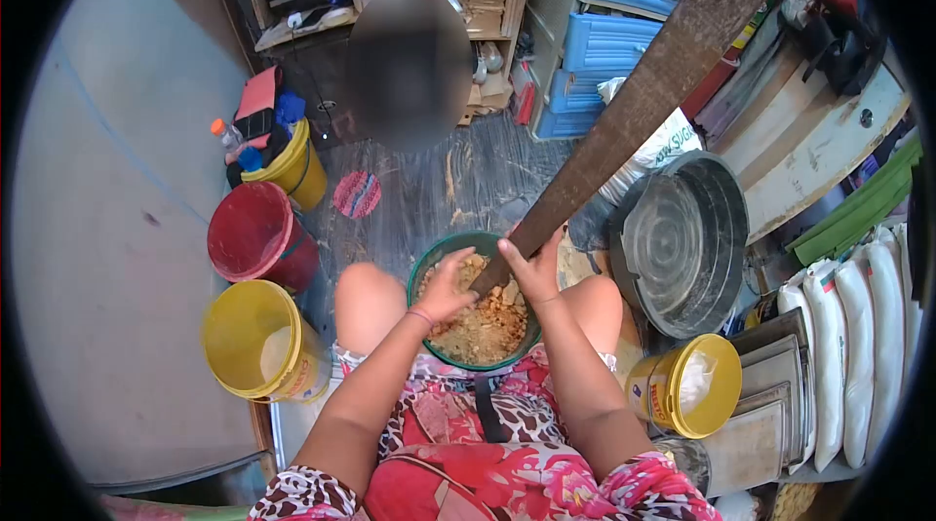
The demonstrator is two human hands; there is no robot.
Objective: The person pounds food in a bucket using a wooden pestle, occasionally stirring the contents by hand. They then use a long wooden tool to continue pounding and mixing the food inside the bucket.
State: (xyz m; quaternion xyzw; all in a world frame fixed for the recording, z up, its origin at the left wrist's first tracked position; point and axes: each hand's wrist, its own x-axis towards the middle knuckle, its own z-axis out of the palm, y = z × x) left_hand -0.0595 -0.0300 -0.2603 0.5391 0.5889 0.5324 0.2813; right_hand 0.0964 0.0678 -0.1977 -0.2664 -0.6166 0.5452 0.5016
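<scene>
Between my knees sits a green bucket (pixel 417 341) holding crumbly tan and brown pieces (pixel 483 334). A long brown wooden beam (pixel 624 116) slants down from the upper right, its lower end inside the bucket. My right hand (pixel 534 270) is wrapped around the beam near that end, thumb on the near side and fingers on the far side. Over the left part of the bucket, my left hand (pixel 447 289) has its fingers apart and slightly curved, close above the crumbs, with the thumb beside the beam's tip.
At left stand a yellow bucket (pixel 216 346), a red bucket (pixel 252 233) and another yellow bucket (pixel 304 170) filled with items. A large black basin (pixel 682 238) and a yellow pail (pixel 658 394) stand at right, near stacked trays (pixel 751 443) and white sacks (pixel 858 355).
</scene>
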